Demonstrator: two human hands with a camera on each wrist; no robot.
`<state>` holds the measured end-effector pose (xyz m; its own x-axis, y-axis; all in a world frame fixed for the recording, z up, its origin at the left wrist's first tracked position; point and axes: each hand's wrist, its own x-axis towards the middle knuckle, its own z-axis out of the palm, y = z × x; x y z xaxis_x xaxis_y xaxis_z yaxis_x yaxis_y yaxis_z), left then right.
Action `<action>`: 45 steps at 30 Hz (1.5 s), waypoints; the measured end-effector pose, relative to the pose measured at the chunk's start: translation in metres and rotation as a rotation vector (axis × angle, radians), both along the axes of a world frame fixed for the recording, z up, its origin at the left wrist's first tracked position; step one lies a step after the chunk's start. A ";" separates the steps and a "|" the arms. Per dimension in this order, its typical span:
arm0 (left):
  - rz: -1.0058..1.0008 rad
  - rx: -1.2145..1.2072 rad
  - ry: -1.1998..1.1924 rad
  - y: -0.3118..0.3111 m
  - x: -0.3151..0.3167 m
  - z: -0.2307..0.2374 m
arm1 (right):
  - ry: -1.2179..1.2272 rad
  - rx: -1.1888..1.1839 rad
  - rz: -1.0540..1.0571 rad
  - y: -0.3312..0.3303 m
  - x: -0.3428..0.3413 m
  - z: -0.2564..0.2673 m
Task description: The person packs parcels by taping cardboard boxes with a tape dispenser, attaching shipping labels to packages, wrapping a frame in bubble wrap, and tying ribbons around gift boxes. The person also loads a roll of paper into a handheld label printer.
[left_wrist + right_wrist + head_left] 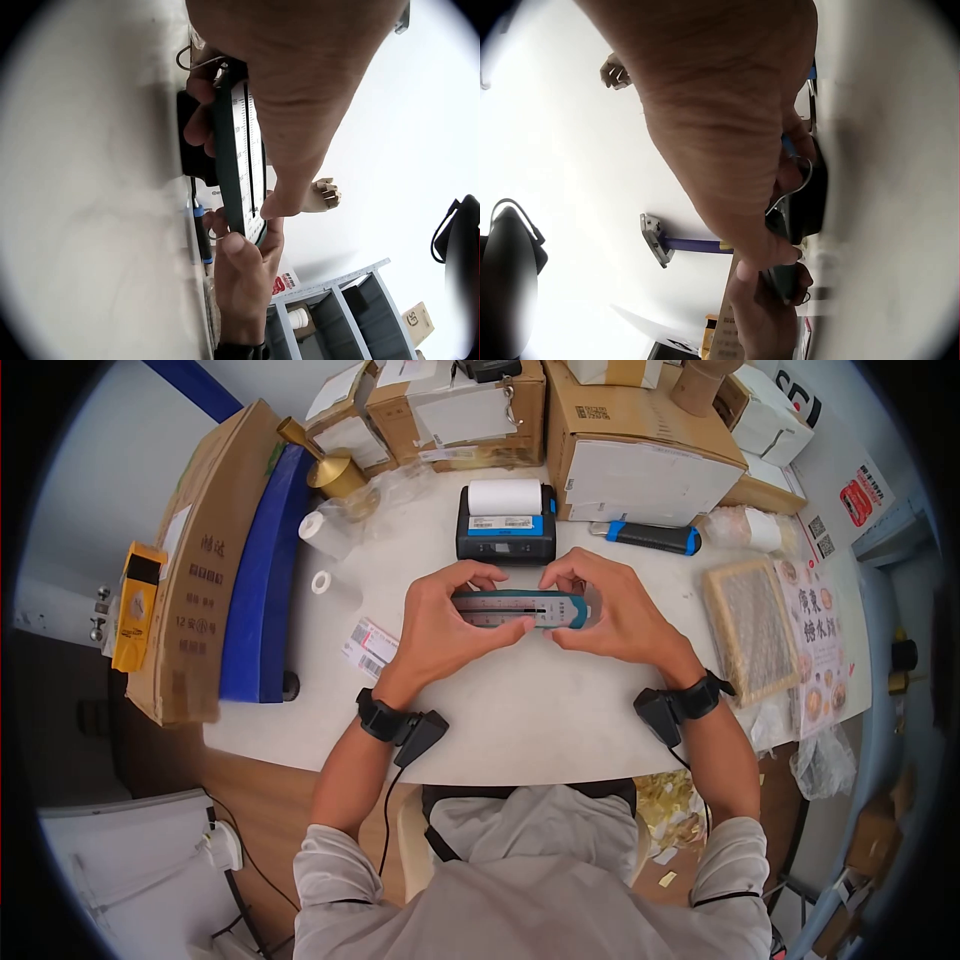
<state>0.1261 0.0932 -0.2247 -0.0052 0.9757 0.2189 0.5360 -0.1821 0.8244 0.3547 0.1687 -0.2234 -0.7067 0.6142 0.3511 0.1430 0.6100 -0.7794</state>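
Note:
In the head view, a flat spring scale (512, 607) with a teal case and a pale graduated face lies level between both hands, face up. My left hand (437, 622) grips its left end, the thumb along the front edge near the middle. At the other end, my right hand (622, 610) pinches it between thumb and fingers. The left wrist view shows the ruled face of the scale (244, 154) and a bent wire hook (187, 58) beside my left fingers. A curved metal wire (804, 180) shows by my right fingers in the right wrist view.
Just beyond the hands stands a black and blue label printer (507, 542). A blue-and-black utility knife (652, 537) lies to its right. Cardboard boxes (650, 420) line the back; a printed label (368, 645) lies left, a wrapped wooden frame (750, 628) right.

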 end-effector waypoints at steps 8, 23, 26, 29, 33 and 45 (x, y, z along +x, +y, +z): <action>0.048 0.037 0.060 -0.001 0.004 -0.002 | -0.107 -0.155 -0.001 -0.005 -0.003 0.005; 0.070 -0.025 0.179 -0.001 0.005 -0.003 | -0.148 -0.055 0.021 0.000 -0.002 -0.004; 0.040 -0.027 0.125 -0.001 0.003 -0.003 | -0.142 -0.075 0.025 0.003 0.000 -0.003; -0.053 -0.080 -0.035 -0.002 0.002 0.000 | -0.111 -0.095 0.025 0.012 0.005 -0.012; -0.191 0.054 -0.038 0.000 0.001 0.000 | -0.101 -0.193 -0.016 0.020 0.013 -0.015; -0.186 -0.055 -0.151 0.002 -0.003 -0.006 | -0.167 -0.469 0.018 0.028 0.018 -0.014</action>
<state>0.1230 0.0951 -0.2311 0.1474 0.9734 0.1754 0.3672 -0.2185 0.9041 0.3731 0.1966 -0.2373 -0.7414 0.6664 -0.0789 0.2821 0.2028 -0.9377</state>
